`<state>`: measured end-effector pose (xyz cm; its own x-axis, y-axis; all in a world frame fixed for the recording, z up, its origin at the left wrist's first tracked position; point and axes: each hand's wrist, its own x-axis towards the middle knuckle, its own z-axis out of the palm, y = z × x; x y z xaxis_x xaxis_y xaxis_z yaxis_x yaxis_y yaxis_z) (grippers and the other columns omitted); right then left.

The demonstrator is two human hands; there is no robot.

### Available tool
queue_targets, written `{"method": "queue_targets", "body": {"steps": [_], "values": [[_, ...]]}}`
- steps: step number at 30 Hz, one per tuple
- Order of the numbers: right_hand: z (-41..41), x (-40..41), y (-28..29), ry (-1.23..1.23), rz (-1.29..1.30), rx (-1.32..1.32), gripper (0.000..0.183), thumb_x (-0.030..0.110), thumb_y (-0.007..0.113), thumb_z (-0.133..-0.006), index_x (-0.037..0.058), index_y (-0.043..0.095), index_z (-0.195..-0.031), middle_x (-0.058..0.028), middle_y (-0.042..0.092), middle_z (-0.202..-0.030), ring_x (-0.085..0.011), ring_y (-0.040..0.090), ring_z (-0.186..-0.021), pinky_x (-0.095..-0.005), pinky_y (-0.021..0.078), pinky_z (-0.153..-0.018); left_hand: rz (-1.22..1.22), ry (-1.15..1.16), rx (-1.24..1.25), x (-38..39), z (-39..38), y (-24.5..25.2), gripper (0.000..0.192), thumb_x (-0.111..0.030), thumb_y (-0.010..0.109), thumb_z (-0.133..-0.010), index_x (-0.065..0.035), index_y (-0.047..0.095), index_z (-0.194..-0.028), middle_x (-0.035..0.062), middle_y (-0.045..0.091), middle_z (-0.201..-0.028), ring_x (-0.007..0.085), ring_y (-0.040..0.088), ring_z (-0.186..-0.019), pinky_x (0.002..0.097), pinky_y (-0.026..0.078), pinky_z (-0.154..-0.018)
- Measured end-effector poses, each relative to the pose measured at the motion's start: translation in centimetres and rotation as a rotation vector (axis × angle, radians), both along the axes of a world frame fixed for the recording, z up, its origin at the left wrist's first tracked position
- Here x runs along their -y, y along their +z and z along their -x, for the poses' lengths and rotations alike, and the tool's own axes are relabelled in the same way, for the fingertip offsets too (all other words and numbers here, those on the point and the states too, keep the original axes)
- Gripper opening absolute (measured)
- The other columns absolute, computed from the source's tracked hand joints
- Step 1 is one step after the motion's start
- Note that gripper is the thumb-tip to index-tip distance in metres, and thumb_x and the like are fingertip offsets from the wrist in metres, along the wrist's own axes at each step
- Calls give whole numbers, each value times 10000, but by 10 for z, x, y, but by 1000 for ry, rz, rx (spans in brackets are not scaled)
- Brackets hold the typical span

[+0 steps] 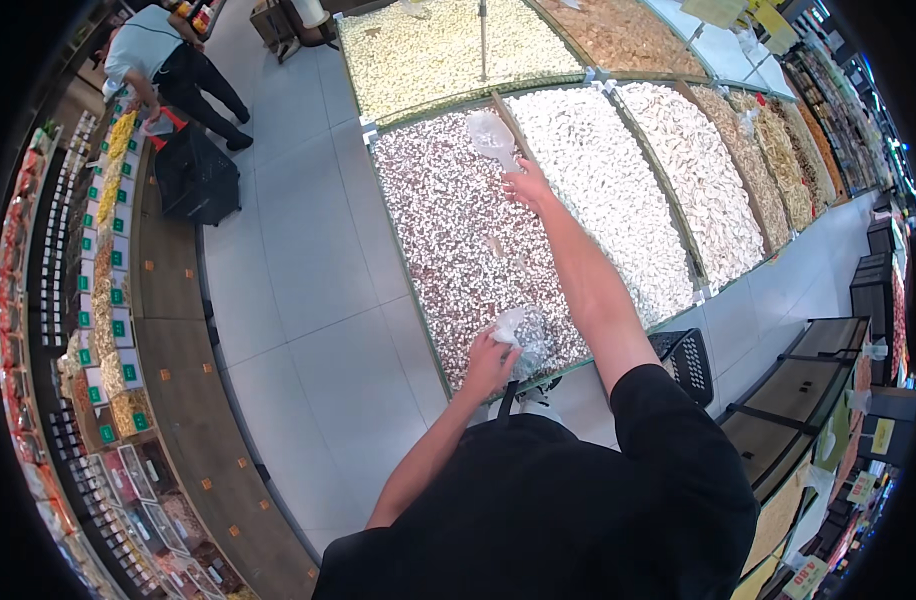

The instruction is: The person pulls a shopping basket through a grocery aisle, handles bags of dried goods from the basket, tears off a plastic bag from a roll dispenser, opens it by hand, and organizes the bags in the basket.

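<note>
My right hand [527, 186] is closed around the handle of a clear plastic scoop [491, 134], whose bowl lies over the far part of a bin of mixed reddish-brown and white kernels [458, 225]. At the near edge of that bin, my left hand [492, 363] grips the rim of a clear plastic bag [529, 337], which rests on the kernels. What the bag contains is hard to tell through the plastic. Right of the kernels, past a wooden divider, lies a bin of white pieces [600, 180].
Bins of pale yellow pieces [450, 52] and white slices [690, 172] adjoin. A black basket [683, 367] stands at the near right. Across the aisle, a person [165, 60] bends beside a black shopping basket [195, 176] near a long stocked shelf [169, 277].
</note>
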<state>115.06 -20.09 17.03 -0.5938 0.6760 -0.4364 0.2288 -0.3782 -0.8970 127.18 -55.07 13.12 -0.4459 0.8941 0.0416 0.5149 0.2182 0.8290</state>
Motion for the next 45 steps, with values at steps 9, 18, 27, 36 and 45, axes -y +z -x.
{"method": "queue_targets", "body": {"steps": [9, 18, 27, 36, 45], "values": [[-106, 58, -31, -5, -222, 37, 367, 74, 615, -874, 13, 578, -1234, -97, 655, -991, -144, 629, -753, -279, 541, -647, 78, -33, -25, -2, 3, -4, 311, -273, 655, -879, -18, 678, -1055, 172, 582, -1247, 372, 440, -1244, 480, 319, -1063], [-278, 201, -40, 351, -527, 285, 471, 95, 716, -791, 68, 605, -1248, -112, 619, -1226, -212, 603, -1091, -322, 496, -887, -2, -36, 7, 3, 7, 1, 299, -211, 696, -848, -19, 679, -1076, 182, 582, -1250, 383, 445, -1243, 449, 346, -1068], [-266, 242, -27, 254, -670, 317, 637, 146, 784, -735, 162, 566, -1334, -190, 422, -1399, -328, 423, -1306, -407, 390, -1067, 168, 60, -1, 28, 5, -10, 732, -347, 750, -809, -21, 438, -1384, 272, 280, -1487, 420, 323, -1359, 457, 279, -1131], [-272, 243, -39, -62, -648, 195, 198, 35, 682, -787, 31, 712, -982, -135, 677, -1031, -295, 656, -893, -350, 506, -834, 87, 44, -101, 20, -1, 7, 465, -140, 674, -832, -188, 602, -1289, 180, 366, -1473, 394, 325, -1354, 461, 292, -1111], [-286, 244, -15, 119, -840, 148, 294, 118, 763, -740, 58, 677, -1015, -104, 648, -1080, -274, 584, -1074, -350, 461, -908, -137, -119, -131, -9, 14, 13, 293, -47, 715, -666, -27, 673, -955, 90, 653, -974, 292, 558, -979, 366, 431, -870]]}}
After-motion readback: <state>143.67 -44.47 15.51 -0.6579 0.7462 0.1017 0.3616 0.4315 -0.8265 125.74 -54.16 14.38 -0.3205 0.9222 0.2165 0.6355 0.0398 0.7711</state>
